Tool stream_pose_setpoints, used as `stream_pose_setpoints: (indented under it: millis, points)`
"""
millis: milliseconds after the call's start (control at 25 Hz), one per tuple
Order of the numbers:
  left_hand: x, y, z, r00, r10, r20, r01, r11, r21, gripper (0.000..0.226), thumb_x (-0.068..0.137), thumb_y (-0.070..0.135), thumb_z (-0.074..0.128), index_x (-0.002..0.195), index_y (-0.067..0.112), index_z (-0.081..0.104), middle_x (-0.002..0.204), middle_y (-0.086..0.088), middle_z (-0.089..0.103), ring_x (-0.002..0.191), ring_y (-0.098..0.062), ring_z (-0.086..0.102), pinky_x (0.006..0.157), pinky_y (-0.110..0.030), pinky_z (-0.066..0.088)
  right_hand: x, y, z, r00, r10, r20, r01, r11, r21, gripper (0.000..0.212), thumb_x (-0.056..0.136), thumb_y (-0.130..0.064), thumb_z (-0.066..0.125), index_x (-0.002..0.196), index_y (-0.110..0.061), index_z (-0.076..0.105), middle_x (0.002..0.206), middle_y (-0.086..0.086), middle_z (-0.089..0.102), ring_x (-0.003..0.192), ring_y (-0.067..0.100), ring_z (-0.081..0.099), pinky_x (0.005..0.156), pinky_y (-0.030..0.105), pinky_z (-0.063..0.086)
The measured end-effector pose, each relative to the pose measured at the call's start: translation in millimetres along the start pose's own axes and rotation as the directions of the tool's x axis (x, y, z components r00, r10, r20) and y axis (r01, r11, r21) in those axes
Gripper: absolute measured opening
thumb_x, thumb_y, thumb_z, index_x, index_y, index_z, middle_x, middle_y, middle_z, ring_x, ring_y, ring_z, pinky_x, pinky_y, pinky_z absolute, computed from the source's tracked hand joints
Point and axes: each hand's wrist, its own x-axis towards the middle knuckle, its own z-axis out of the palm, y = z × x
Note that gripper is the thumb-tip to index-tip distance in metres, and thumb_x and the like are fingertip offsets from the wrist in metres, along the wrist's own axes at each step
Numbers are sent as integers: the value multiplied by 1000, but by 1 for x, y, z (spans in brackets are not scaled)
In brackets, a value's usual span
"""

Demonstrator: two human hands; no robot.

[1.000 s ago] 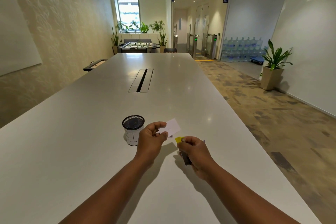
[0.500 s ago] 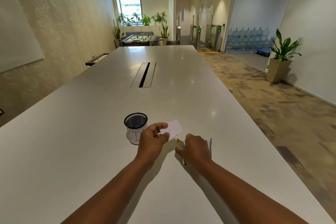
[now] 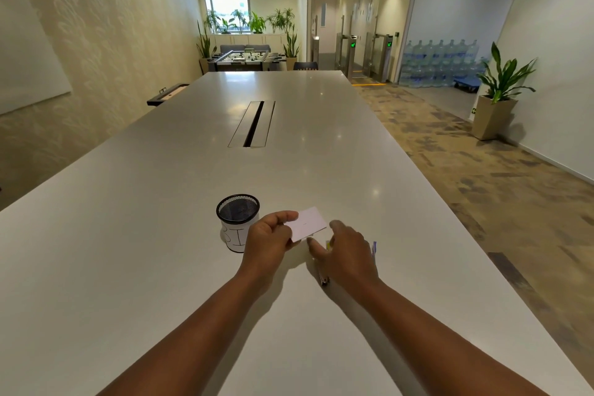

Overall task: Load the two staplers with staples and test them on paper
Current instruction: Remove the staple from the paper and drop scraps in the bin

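1. Left hand [image 3: 268, 243]: grip closed on the paper [image 3: 308, 223], a small white slip pinched by its near-left corner between thumb and fingers and held above the worktop [image 3: 160, 235].
2. Paper tilts up toward far right. There's a faint short mark near its middle; can't tell what it is.
3. Right hand [image 3: 348, 254]: palm down, fingers loosely spread, hovering low just right of the paper. Fingertips are close to the paper's near-right edge; can't tell if they touch it. Grip reads as open, with nothing visibly held.
4. Yellow stapler [image 3: 323, 262] lies on the worktop mostly hidden under my right hand. Only a yellow bit shows near my thumb, plus a dark metal end poking out on the near side.
5. Blue stapler [image 3: 373, 247]: just a thin blue-white sliver shows past the right edge of my right hand. Can't tell how it lies.
6. Black mesh pen cup [image 3: 238, 222] with a white paper wrap stands upright on the worktop, just left of my left hand.
7. Worktop is long and white, with a cable slot [image 3: 254, 124] in its middle, well beyond the hands.
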Motion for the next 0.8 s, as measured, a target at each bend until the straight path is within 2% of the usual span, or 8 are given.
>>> stream_pose_setpoints:
  millis: [80, 120, 200, 280, 480, 600, 720, 800]
  points:
    - [-3, 11, 1, 999, -37, 33, 40, 996, -85, 38, 92, -14, 45, 103, 11, 72, 97, -8, 78, 81, -14, 74, 79, -30, 60, -1, -3, -17, 996, -84, -27, 88, 978, 191, 44, 90, -38, 68, 130, -24, 56, 117, -8, 61, 89, 14, 65, 72, 27, 47]
    - [-6, 17, 2, 997, -41, 60, 48, 992, -115, 40, 93, -17, 43, 104, 10, 71, 96, -7, 78, 80, -14, 75, 81, -32, 60, -1, -2, -25, 987, -150, -59, 160, 950, 269, 43, 91, -28, 69, 132, -25, 57, 123, -10, 59, 93, 13, 66, 73, 25, 50]
    - [-14, 27, 4, 993, -31, 113, 50, 985, -166, 39, 94, -19, 42, 107, 7, 68, 94, -5, 79, 79, -15, 77, 84, -31, 60, 2, -3, -44, 954, -256, -156, 295, 894, 338, 28, 91, -15, 70, 117, -22, 68, 127, -8, 62, 105, 15, 65, 72, 22, 53]
    - [-23, 35, 4, 988, -8, 153, 39, 978, -203, 27, 96, -13, 51, 106, 5, 69, 93, -7, 79, 79, -14, 76, 82, -26, 62, 2, -5, -64, 935, -280, -218, 342, 872, 349, 16, 90, -14, 72, 105, -21, 72, 126, -6, 66, 110, 13, 63, 75, 22, 54]
    - [-42, 57, 7, 981, 25, 191, 8, 986, -167, 19, 98, -2, 57, 106, 7, 72, 99, -12, 76, 86, -19, 73, 79, -25, 61, -11, -23, -98, 957, -262, -124, 289, 833, 472, 19, 91, -20, 74, 108, -27, 73, 110, -19, 71, 103, -2, 63, 82, 18, 50]
    - [-53, 71, 11, 978, 36, 205, -16, 995, -101, 14, 99, 10, 61, 107, 10, 72, 102, -14, 72, 90, -20, 69, 78, -27, 60, -19, -31, -109, 970, -222, -103, 239, 761, 603, 10, 92, -14, 71, 96, -23, 73, 88, -8, 74, 82, 4, 66, 73, 25, 53]
    - [-63, 82, 15, 978, 51, 204, -44, 998, -39, 13, 99, 16, 62, 108, 15, 72, 110, -14, 74, 96, -22, 70, 79, -29, 60, -28, -39, -123, 979, -185, -83, 186, 660, 728, 20, 93, -9, 69, 104, -24, 63, 80, 4, 71, 74, 13, 65, 69, 28, 55]
    - [-71, 89, 20, 979, 85, 187, -77, 996, -47, 11, 99, 13, 62, 105, 15, 71, 107, -13, 76, 90, -18, 73, 79, -27, 61, -33, -44, -130, 985, -156, -77, 158, 616, 772, 20, 94, -7, 68, 102, -22, 56, 73, 4, 67, 68, 13, 64, 64, 25, 54]
